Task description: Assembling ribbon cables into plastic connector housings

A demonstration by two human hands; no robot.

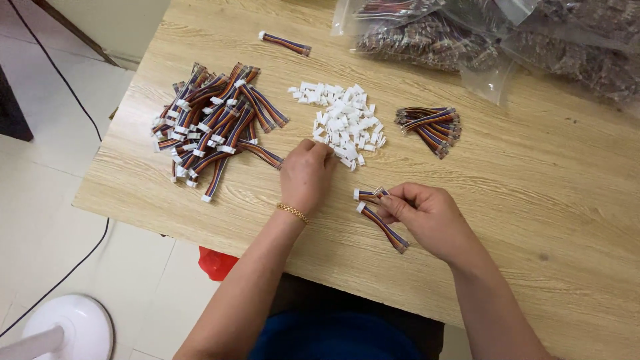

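My left hand (305, 175) rests knuckles-up on the wooden table (547, 200), its fingertips at the near edge of a pile of small white plastic connectors (343, 120). A gold bracelet circles that wrist. My right hand (427, 217) pinches the end of a short multicoloured ribbon cable (368, 195). A second ribbon cable (385, 229) with a white connector lies on the table just under that hand. Whether the left fingers hold a connector is hidden.
A big heap of finished ribbon cables with white ends (210, 123) lies at the left. A small bundle of bare cables (430, 125) lies right of the connectors. One lone cable (285, 43) lies farther back. Clear plastic bags of parts (493, 37) fill the far right. A white fan base (67, 330) stands on the floor.
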